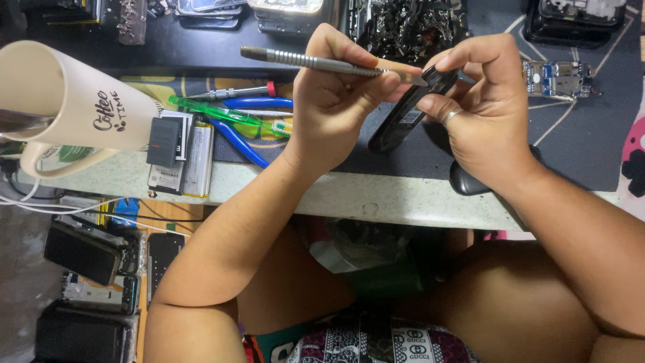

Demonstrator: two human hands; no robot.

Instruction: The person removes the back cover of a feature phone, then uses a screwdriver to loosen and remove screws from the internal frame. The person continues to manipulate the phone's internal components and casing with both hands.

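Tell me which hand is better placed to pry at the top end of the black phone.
Left. The left hand grips the metal pry tool, whose tip already meets the top end of the black phone. The right hand is wrapped around that phone, steadying it, so it likely can't work a tool.

Black-labelled silver batteries (180,158) beside mug (64,97)
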